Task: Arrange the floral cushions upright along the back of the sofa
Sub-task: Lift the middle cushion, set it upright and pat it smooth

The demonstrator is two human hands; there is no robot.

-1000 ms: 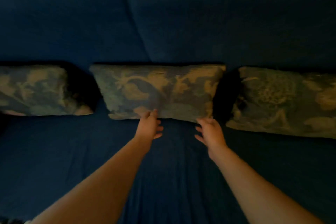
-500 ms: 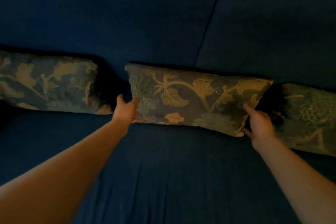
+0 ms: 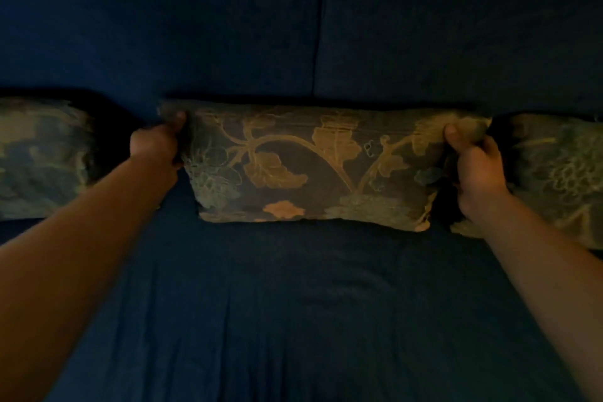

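**Cushions on the sofa, the middle one gripped at both ends**

Middle cushion (image 3: pixel 310 166) standing upright on the seat (image 3: pixel 293 303), leaning against the backrest (image 3: pixel 228 26), long side along the seat. Held at its two upper corners. Left hand (image 3: pixel 156 148) clamped on the left end, thumb laid over the front face near the top corner, the other fingers hidden behind the fabric. Right hand (image 3: pixel 476 170) clamped on the right end in the same way, thumb pressed on the front just below the top corner, fingers wrapped round the back edge and out of sight. Fabric bunched and pinched under both thumbs. Top edge between the two grips stretched nearly straight; bottom edge resting on the seat, sagging slightly toward the right grip.

Gold vine and leaf pattern spread across the face between the two hands, on dark cloth.

Outward from the left grip, a dark gap, then the left cushion (image 3: pixel 42 157), also propped against the backrest, cut off by the picture's edge. Outward from the right grip, the right cushion (image 3: pixel 554 173), just beside the back of the right hand and partly covered by it; touching or not, cannot tell in the dim light.

Above the grips, backrest seam (image 3: pixel 321 26) running vertically, ending behind the middle cushion's top edge, nearer the right hand than the left.

Both forearms bare, reaching in from the lower corners
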